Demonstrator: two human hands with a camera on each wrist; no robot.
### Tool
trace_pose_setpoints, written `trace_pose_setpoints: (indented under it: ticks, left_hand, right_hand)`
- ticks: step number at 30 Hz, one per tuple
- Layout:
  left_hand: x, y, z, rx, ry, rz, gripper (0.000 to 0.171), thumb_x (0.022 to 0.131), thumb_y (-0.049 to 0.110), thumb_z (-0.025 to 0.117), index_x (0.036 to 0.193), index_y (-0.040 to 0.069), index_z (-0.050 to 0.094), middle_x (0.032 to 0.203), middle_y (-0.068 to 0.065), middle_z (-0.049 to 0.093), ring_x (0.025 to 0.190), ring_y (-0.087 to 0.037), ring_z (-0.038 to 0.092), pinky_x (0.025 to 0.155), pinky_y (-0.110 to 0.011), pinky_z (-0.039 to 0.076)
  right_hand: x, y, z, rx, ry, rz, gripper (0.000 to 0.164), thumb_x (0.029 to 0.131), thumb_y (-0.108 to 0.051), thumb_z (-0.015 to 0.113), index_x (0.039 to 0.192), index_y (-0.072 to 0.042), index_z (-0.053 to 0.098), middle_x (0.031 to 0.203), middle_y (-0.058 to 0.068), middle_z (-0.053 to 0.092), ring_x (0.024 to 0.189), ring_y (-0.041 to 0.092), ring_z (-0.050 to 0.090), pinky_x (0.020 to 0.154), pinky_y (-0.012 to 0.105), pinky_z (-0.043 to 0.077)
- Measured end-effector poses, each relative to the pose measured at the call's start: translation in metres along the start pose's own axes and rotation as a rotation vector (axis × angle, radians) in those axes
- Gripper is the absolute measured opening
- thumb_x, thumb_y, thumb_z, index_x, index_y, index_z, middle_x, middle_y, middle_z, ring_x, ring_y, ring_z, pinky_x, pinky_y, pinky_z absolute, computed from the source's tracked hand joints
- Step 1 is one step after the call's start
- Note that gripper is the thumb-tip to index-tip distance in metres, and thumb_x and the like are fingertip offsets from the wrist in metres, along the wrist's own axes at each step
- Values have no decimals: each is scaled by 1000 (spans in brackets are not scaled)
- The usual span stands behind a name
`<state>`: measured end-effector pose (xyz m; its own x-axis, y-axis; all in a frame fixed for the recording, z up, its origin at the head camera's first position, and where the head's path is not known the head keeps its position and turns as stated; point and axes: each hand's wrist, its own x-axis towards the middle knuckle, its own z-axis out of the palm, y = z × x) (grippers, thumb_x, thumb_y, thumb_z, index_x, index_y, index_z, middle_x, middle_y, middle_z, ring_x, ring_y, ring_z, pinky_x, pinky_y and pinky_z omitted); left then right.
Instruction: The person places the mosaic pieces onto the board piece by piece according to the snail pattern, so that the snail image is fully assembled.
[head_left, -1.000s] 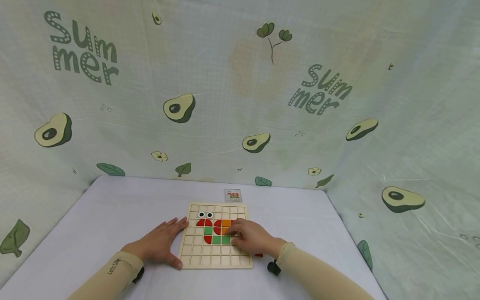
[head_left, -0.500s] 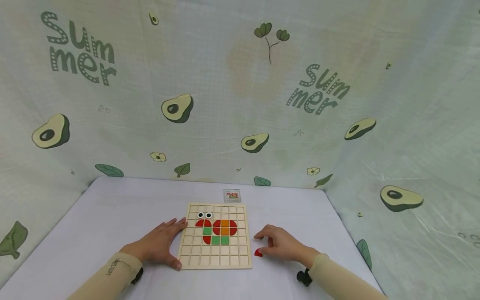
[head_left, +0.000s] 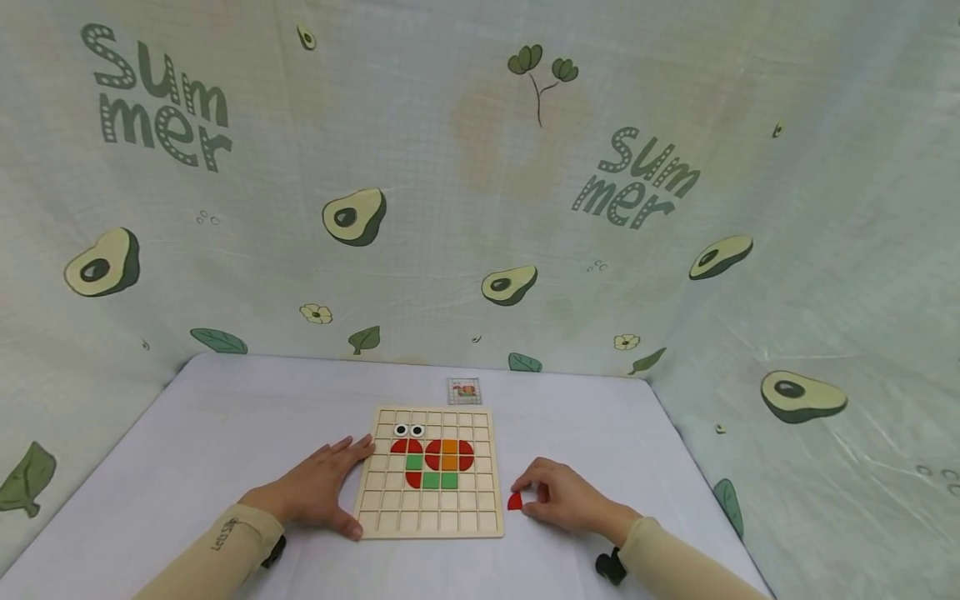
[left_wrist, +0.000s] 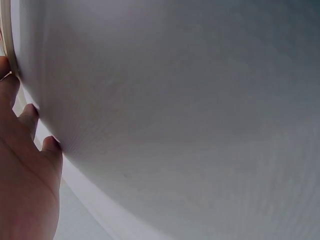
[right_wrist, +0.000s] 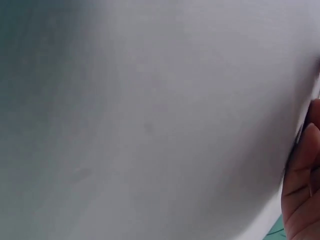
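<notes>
A square wooden grid board (head_left: 427,522) lies on the table in the head view. Set in its cells are two round eye pieces (head_left: 409,431), red quarter-circle tiles, orange square tiles (head_left: 449,455) and green square tiles (head_left: 440,481). My left hand (head_left: 318,486) is spread along the board's left edge, fingers and thumb touching it. Just off the board's right side, my right hand (head_left: 564,497) pinches a loose red quarter-circle tile (head_left: 514,502) between thumb and index finger. The left wrist view catches the left fingers (left_wrist: 30,117) by the edge; the right wrist view hides the tile.
Behind the board lies a small picture card (head_left: 464,391) with a coloured grid pattern. A white cloth covers the table (head_left: 300,392). Printed fabric with avocados and leaves hangs around its back and sides.
My right hand has left the board and moved right to the loose red tile, taking it between thumb and finger. Red tiles beside the orange ones are uncovered. My left hand stays put.
</notes>
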<state>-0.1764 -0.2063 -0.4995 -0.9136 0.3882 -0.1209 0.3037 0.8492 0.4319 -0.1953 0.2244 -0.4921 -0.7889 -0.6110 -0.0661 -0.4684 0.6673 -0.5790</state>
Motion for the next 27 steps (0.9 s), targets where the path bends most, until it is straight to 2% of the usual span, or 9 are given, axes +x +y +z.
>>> trace_pose_setpoints:
  ticks: [6, 12, 19, 27]
  left_hand:
    - [1, -2, 0, 2, 4, 1, 129, 46, 71, 88, 152, 12, 42, 160, -5, 32, 146, -38, 24, 118, -57, 20]
    - [1, -2, 1, -5, 5, 3, 129, 46, 70, 88, 151, 12, 42, 160, -6, 32, 146, -38, 24, 118, -57, 19]
    - [1, -2, 1, 9, 11, 7, 129, 46, 71, 87, 151, 12, 42, 160, -5, 32, 146, -38, 24, 118, -57, 20]
    - [0, -1, -1, 1, 8, 23, 129, 47, 72, 86, 151, 10, 42, 160, -7, 32, 145, -40, 25, 118, -58, 20]
  right_hand:
    - [2, 0, 2, 9, -5, 25, 32, 85, -25, 81, 115, -25, 72, 102, -11, 59, 77, 9, 56, 66, 20, 51]
    - [2, 0, 3, 12, 15, 11, 23, 87, -22, 79, 110, -24, 74, 100, -12, 60, 77, 9, 56, 65, 20, 52]
    - [2, -1, 2, -8, 16, -8, 22, 89, -22, 77, 110, -24, 73, 99, -12, 60, 78, 8, 56, 66, 20, 51]
    - [4, -5, 1, -99, 45, 0, 21, 89, -25, 77, 110, -22, 73, 98, -12, 58, 73, 5, 53, 62, 19, 50]
